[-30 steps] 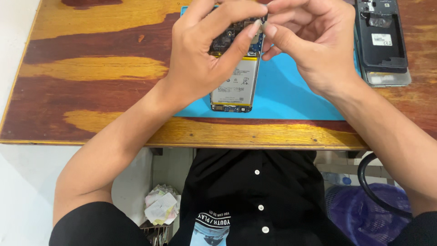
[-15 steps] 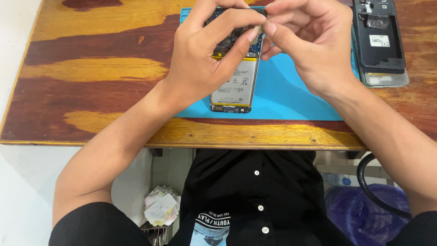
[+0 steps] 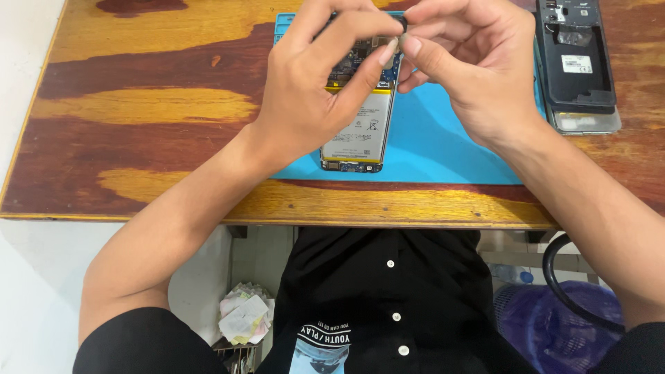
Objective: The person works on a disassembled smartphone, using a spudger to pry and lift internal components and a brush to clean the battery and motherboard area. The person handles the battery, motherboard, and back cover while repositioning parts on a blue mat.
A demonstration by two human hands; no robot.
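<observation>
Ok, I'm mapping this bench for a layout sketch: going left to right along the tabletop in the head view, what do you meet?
Bare wooden table → left hand → opened phone with its battery showing, lying on the blue mat → right hand, whose fingers meet the left's on a small dark part → two stacked phone shells.

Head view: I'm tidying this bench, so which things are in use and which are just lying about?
In use:
left hand
right hand
small dark part pinched between fingertips
opened phone
blue mat

Lying about:
second phone body
crumpled paper
black cable
</observation>
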